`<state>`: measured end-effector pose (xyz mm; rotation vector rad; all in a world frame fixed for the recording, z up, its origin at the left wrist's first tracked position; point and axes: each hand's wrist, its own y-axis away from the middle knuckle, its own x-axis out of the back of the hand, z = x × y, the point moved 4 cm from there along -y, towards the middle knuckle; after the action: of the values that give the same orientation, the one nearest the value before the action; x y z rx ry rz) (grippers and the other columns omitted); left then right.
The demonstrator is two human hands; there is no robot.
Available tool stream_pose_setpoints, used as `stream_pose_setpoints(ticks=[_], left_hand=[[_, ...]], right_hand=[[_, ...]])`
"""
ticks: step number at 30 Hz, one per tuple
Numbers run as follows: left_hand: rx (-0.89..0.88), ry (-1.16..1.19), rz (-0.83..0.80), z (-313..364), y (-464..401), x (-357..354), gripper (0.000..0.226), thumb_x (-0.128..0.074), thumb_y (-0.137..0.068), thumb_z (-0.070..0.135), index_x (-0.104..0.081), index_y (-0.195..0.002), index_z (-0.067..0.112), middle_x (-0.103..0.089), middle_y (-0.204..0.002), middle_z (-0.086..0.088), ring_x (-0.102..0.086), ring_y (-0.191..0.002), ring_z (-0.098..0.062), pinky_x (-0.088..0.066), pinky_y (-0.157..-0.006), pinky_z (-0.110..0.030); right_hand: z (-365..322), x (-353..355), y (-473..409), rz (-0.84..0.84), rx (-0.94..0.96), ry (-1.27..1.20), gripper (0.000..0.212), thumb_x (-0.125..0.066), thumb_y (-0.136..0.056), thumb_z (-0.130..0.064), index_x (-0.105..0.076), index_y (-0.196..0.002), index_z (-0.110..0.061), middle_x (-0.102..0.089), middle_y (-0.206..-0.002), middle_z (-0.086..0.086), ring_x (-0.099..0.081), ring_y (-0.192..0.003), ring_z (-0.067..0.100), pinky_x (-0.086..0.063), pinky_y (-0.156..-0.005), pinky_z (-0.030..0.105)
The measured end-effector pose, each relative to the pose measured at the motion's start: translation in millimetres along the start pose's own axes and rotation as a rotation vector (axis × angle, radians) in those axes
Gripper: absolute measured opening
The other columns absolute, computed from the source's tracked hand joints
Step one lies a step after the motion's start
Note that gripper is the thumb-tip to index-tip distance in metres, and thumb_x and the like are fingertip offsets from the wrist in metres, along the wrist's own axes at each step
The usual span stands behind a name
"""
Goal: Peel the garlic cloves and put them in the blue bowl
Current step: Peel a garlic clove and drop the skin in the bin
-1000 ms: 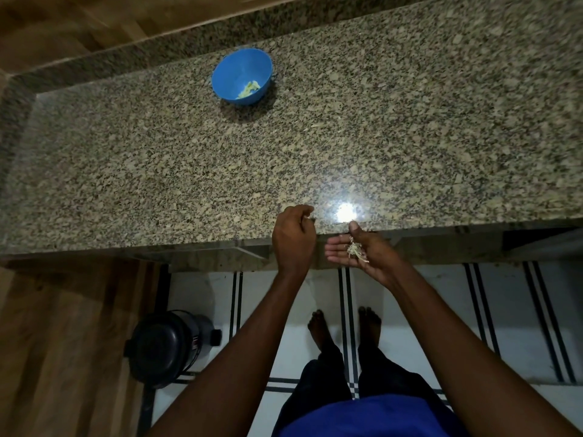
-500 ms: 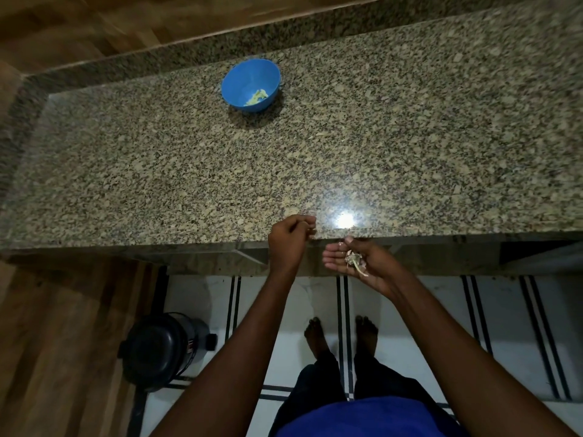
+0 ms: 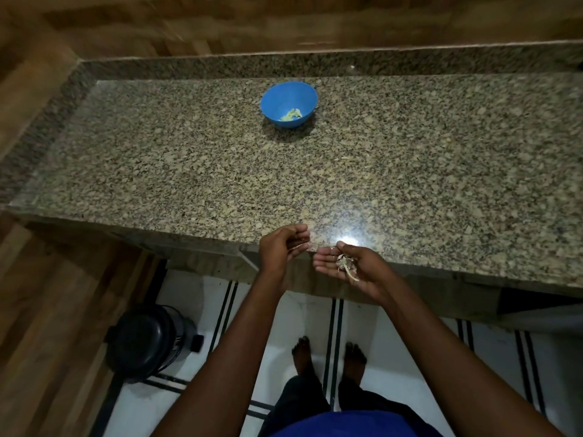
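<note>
Left hand (image 3: 281, 247): at the near edge of the counter, back of the hand to the camera, fingers curled in narrow toward the thumb; something small and pale seems pinched at the tips, too tiny to name.
Right hand (image 3: 350, 266): just beside the left, palm up and cupped, fingers loosely spread, cradling a small heap of garlic skins (image 3: 346, 267).
Garlic skins: dry, papery, whitish, resting in the hollow of the right palm, one strand trailing toward the wrist.
Gap between hands: fingertips close, nearly touching; contact cannot be told.
Blue bowl (image 3: 288, 104): upright on the counter, well apart from both hands, toward the far side and a little left of them.
Peeled cloves (image 3: 291, 114): a few pale yellow-green pieces lying in the bottom of the bowl.
Counter (image 3: 189, 171): speckled granite, polished, a bright glare of light just beyond the right hand.
Backsplash (image 3: 220, 63): same granite, running along the far edge and up the left end.
Bin (image 3: 148, 342): dark, round, standing on the floor down left, below the counter edge.
Floor (image 3: 315, 313): white tile with dark paired stripes; two bare feet (image 3: 303, 354) standing on it, under the arms.
</note>
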<state>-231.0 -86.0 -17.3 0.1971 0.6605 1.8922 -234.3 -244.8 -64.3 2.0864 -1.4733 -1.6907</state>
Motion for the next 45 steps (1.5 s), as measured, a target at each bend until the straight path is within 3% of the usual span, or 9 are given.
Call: stream_pose_setpoints(ticks=[3, 8, 15, 22, 27, 32, 37, 43, 45], left_hand=[[-0.017, 0.099, 0.021, 11.6, 2.9, 24.9, 0.025, -0.050, -0.098, 0.008, -0.072, -0.099, -0.003, -0.073, -0.091, -0.017, -0.072, -0.085, -0.023, -0.060, -0.076, -0.030], [-0.020, 0.297, 0.060, 33.9, 11.9, 79.0, 0.024, -0.049, -0.099, 0.011, -0.070, -0.099, -0.001, -0.073, -0.088, -0.014, -0.071, -0.086, -0.022, -0.060, -0.072, -0.027], [-0.085, 0.489, 0.170, 67.4, 34.4, 188.9, 0.026, -0.049, -0.100, 0.012, -0.068, -0.107, -0.003, -0.072, -0.094, -0.015, -0.070, -0.089, -0.022, -0.059, -0.071, -0.025], [-0.154, 0.606, 0.293, 89.5, 46.9, 361.8, 0.025, -0.050, -0.099, 0.013, -0.070, -0.106, 0.000, -0.073, -0.094, -0.014, -0.072, -0.089, -0.021, -0.059, -0.074, -0.026], [-0.150, 0.704, 0.387, 91.2, 59.3, 492.8, 0.027, -0.049, -0.097, 0.015, -0.070, -0.107, 0.000, -0.074, -0.090, -0.012, -0.073, -0.084, -0.018, -0.059, -0.072, -0.025], [-0.151, 0.794, 0.495, 89.0, 71.4, 593.6, 0.029, -0.048, -0.099, 0.015, -0.069, -0.111, -0.002, -0.074, -0.090, -0.012, -0.072, -0.087, -0.021, -0.056, -0.078, -0.029], [-0.131, 0.854, 0.594, 76.0, 67.3, 660.7, 0.031, -0.047, -0.100, 0.015, -0.067, -0.114, -0.004, -0.072, -0.093, -0.014, -0.070, -0.089, -0.023, -0.055, -0.079, -0.030], [-0.057, 0.867, 0.683, 44.7, 47.1, 719.4, 0.031, -0.047, -0.100, 0.017, -0.069, -0.110, -0.003, -0.072, -0.092, -0.014, -0.069, -0.088, -0.024, -0.056, -0.082, -0.031], [-0.016, 0.873, 0.703, 29.9, 38.6, 733.2, 0.030, -0.048, -0.099, 0.017, -0.070, -0.107, -0.002, -0.073, -0.092, -0.014, -0.070, -0.088, -0.024, -0.055, -0.084, -0.032]], right_hand=[[3.7, -24.5, -7.4, -0.022, -0.049, 0.025, 0.047, -0.035, -0.107, -0.020, -0.064, -0.104, 0.018, -0.069, -0.103, 0.034, -0.073, -0.093, 0.039, -0.058, -0.089, 0.046], [23.4, -76.4, -30.0, -0.058, -0.143, 0.040, 0.055, -0.032, -0.106, -0.017, -0.072, -0.089, 0.018, -0.069, -0.099, 0.034, -0.074, -0.088, 0.040, -0.060, -0.081, 0.046], [80.3, -173.2, -71.7, -0.146, -0.248, 0.171, 0.057, -0.032, -0.106, -0.018, -0.074, -0.086, 0.015, -0.071, -0.095, 0.031, -0.075, -0.085, 0.037, -0.061, -0.079, 0.044], [200.7, -290.4, -141.2, -0.180, -0.354, 0.286, 0.045, -0.033, -0.107, -0.019, -0.062, -0.106, 0.016, -0.070, -0.097, 0.031, -0.074, -0.086, 0.037, -0.063, -0.077, 0.043], [300.4, -368.0, -192.1, -0.209, -0.447, 0.337, 0.043, -0.036, -0.106, -0.020, -0.061, -0.107, 0.015, -0.070, -0.099, 0.031, -0.074, -0.089, 0.039, -0.060, -0.082, 0.046], [382.6, -423.4, -230.6, -0.223, -0.541, 0.416, 0.046, -0.035, -0.107, -0.023, -0.059, -0.109, 0.015, -0.071, -0.101, 0.031, -0.074, -0.088, 0.038, -0.063, -0.076, 0.044], [443.1, -450.7, -263.6, -0.222, -0.629, 0.551, 0.046, -0.033, -0.108, -0.026, -0.057, -0.117, 0.013, -0.069, -0.108, 0.029, -0.072, -0.096, 0.036, -0.060, -0.084, 0.041], [497.8, -462.1, -310.8, -0.117, -0.657, 0.719, 0.048, -0.029, -0.109, -0.021, -0.044, -0.136, 0.016, -0.061, -0.114, 0.029, -0.055, -0.115, 0.042, -0.034, -0.113, 0.048], [511.5, -459.8, -327.3, -0.096, -0.671, 0.768, 0.046, -0.029, -0.109, -0.021, -0.045, -0.137, 0.012, -0.061, -0.116, 0.026, -0.055, -0.120, 0.041, -0.036, -0.114, 0.045]])
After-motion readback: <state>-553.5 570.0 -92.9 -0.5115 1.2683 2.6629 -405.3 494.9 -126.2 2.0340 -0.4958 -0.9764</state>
